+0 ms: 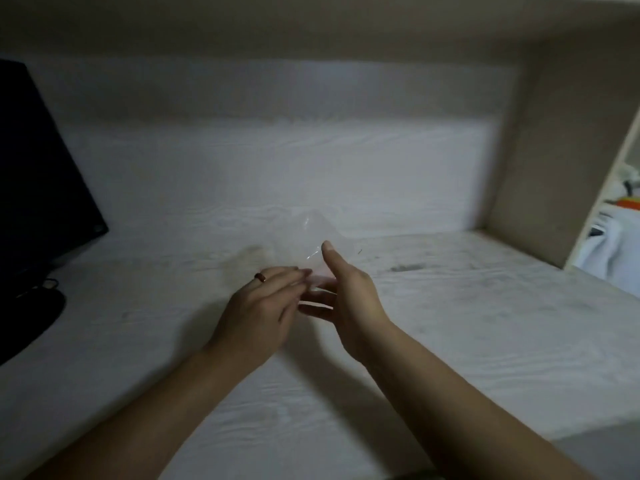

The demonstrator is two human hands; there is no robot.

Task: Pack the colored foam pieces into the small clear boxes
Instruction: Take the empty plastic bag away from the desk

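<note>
Fingers (294, 277) of left hand (258, 306) nearly straight, touching a clear box (311, 251), blurred. Right hand (349, 296) cupped round the box, thumb up. Both above the white surface (450, 323). Black monitor (38, 174) far left.

No legible text, label, brand, number or sign anywhere in the head view; frame is blurred.

A white wood-grain desk (450, 323) carries a black monitor stand (31, 306) at its left.
</note>
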